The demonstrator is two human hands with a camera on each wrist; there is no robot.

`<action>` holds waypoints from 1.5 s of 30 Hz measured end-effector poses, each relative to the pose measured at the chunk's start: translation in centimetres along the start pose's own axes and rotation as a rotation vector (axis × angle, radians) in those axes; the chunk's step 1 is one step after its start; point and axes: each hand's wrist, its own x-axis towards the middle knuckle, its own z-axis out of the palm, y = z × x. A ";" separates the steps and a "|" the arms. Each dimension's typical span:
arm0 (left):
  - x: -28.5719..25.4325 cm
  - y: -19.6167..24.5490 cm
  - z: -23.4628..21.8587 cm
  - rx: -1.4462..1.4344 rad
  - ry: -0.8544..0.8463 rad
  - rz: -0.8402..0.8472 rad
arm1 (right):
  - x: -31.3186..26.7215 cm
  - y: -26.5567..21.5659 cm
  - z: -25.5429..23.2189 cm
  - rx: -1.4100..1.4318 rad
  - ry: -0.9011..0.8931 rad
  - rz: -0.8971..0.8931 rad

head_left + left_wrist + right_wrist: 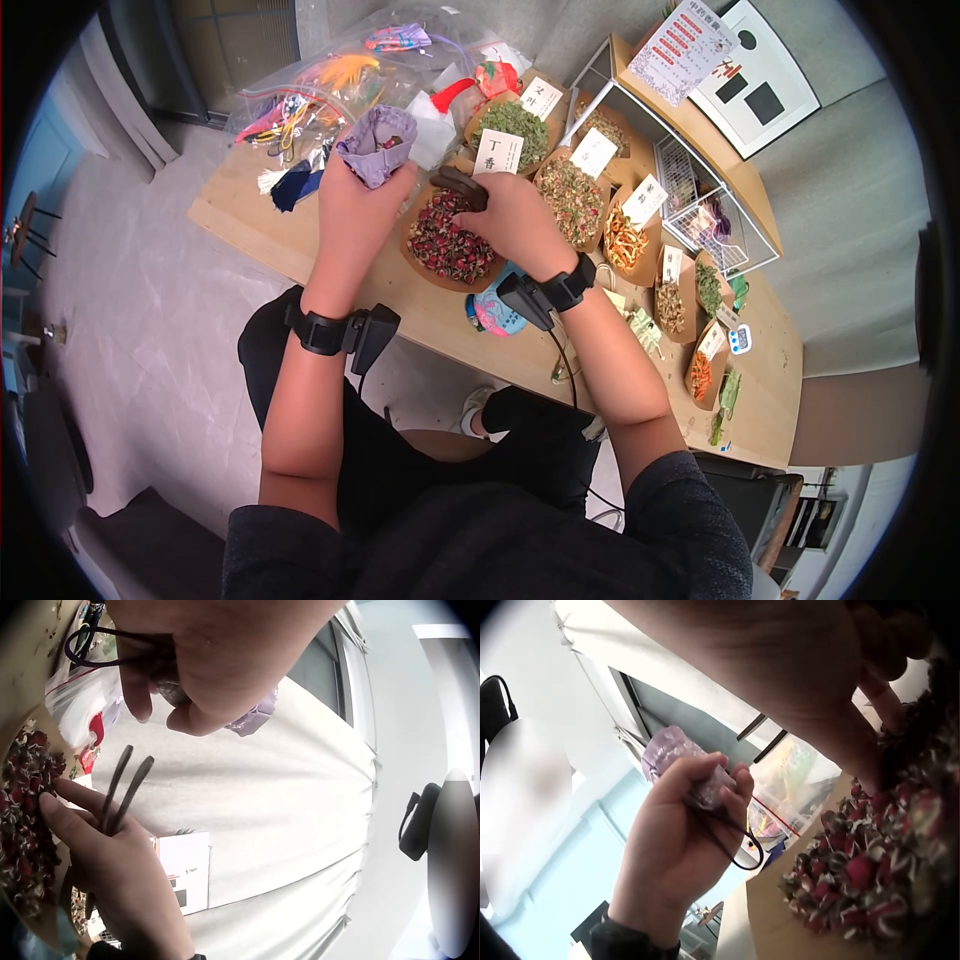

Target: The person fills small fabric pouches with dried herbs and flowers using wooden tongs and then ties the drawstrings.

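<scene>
My left hand (352, 215) grips a lilac drawstring pouch (380, 150), its mouth turned up and open in the head view. A dark cord (760, 851) loops down from the pouch in the right wrist view. My right hand (522, 225) holds dark brown tongs (458, 184), whose two prongs (133, 789) stick out past the hand in the left wrist view. Its thumb and fingertips are down at the dried rosebuds (447, 245), which fill a brown paper tray. The tips are partly hidden among the buds in the right wrist view.
Paper trays of dried herbs with label cards, including green leaves (515, 125) and orange strips (626, 243), run along the table (250, 215). Plastic bags with tassels (295, 185) lie behind the left hand. A white wire rack (700, 205) stands to the right.
</scene>
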 end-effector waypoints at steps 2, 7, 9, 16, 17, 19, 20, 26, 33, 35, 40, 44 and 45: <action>-0.2 0.9 -0.1 -0.007 -0.028 -0.034 | -0.4 -0.2 0.8 -0.045 0.022 -0.033; -0.3 1.2 -0.1 -0.018 -0.022 -0.037 | -0.7 -0.6 1.2 -0.130 0.103 -0.151; -0.5 2.1 -0.1 -0.039 -0.036 -0.092 | -0.8 -0.8 1.2 -0.116 0.108 -0.163; -0.2 1.2 -0.1 0.036 -0.022 -0.014 | -1.1 -1.6 1.5 -0.176 0.132 -0.219; -0.2 1.1 -0.1 0.030 -0.021 -0.015 | -1.1 -1.5 1.6 -0.184 0.138 -0.227; -0.2 0.9 0.0 0.017 -0.021 -0.021 | -1.0 -1.2 1.8 -0.178 0.153 -0.244; -0.2 0.9 0.0 0.011 -0.021 -0.027 | -1.0 -1.1 1.9 -0.175 0.160 -0.253; -0.1 0.7 -0.1 0.006 -0.029 -0.025 | -1.1 -1.3 2.1 -0.198 0.221 -0.318; -0.2 1.0 -0.1 0.011 -0.028 -0.026 | -0.7 -0.8 2.5 -0.218 0.194 -0.300; -0.1 0.7 -0.2 0.013 -0.033 -0.006 | -0.7 -0.9 1.9 -0.174 0.180 -0.273; -0.2 0.8 -0.2 0.055 -0.049 0.057 | 0.4 0.0 -1.4 0.086 0.068 -0.151; -0.4 0.8 0.0 0.107 -0.079 0.154 | 0.3 -0.1 -5.3 0.486 0.010 -0.063; -0.4 0.7 0.1 0.125 -0.108 0.153 | -0.1 -0.9 -6.2 0.525 0.035 -0.074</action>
